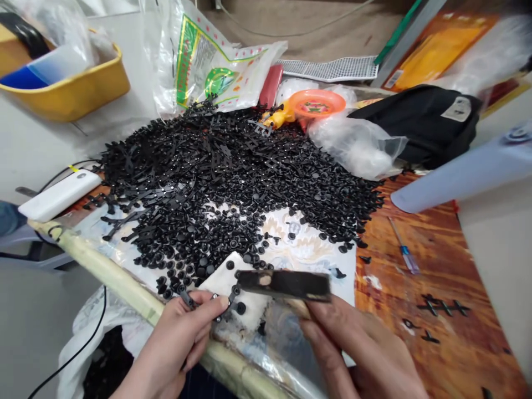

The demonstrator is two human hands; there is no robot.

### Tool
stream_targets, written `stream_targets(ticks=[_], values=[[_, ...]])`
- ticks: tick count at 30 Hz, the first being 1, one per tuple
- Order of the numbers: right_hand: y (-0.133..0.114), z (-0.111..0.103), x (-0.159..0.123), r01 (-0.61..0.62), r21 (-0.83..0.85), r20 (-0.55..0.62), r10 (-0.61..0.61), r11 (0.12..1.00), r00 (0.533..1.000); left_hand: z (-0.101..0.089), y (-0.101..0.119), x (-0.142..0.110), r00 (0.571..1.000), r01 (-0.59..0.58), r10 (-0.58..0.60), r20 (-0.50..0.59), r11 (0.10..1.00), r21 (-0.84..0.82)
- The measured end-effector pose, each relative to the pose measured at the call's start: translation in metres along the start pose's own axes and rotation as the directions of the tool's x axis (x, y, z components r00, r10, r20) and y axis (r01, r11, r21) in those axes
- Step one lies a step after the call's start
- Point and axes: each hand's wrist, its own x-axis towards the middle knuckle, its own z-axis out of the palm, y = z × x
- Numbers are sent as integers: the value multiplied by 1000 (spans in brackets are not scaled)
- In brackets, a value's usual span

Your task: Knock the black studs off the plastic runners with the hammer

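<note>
Plainly, the heap of black parts (216,160) is largest; behind it stands a printed bag (245,66), its lettering too blurred to read. Before the heap lies a white block (219,279); the right hand (361,341) grips a hammer (299,285) over it, the left hand (177,341) pinching a small linked piece (234,295) there.

A hammer (286,284) with a worn, dark, blocky head and a pale handle is held with its head crosswise above a white pad (253,311). A jointed black strip (235,290), dotted with shiny rivets, is pinched over the pad.
</note>
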Motion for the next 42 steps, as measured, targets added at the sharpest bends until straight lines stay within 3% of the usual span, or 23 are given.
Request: stream_targets(ticks=[2,5,10,14,16,20,23,26,28,30,31,34,37,39,42], values=[[1,5,-1,40,-37,91,-36,999,995,0,2,0,1000,5,-4,-17,1000,8],[4,8,0,67,-79,338,-37,995,941,0,6,-1,1000,-4,5,-21,999,48],[2,2,0,-4,-8,121,5,1000,993,1,11,-1,1000,-4,6,-28,997,83],[2,12,-7,27,-94,303,2,995,953,2,11,1,1000,-7,9,-17,997,76],[5,16,-7,-44,-67,363,66,997,930,1,11,2,1000,-10,11,-7,995,94],[8,7,8,-251,189,264,197,949,944,0,13,-1,999,-35,35,3,990,134],[2,6,29,-345,288,218,290,893,932,4,16,-8,993,-86,62,98,960,268],[-9,21,51,-468,336,381,337,817,861,13,15,-13,960,-191,75,268,880,435],[-15,32,61,-603,407,572,324,686,754,17,14,-14,926,-242,58,373,849,469],[-18,37,66,-710,441,693,295,550,658,16,14,-17,916,-248,58,397,860,446],[-18,37,68,-725,446,698,303,525,649,14,14,-18,920,-244,70,385,872,424],[-9,29,69,-710,461,588,417,532,694,1,17,-26,942,-208,122,312,943,260],[1,20,67,-739,538,562,482,405,672,-8,11,-31,959,-194,194,207,981,-22],[5,20,65,-746,584,573,489,320,658,-4,1,-32,968,-214,227,104,969,-125],[3,23,63,-720,607,513,526,336,678,10,-13,-31,979,-197,203,4,954,-227]])
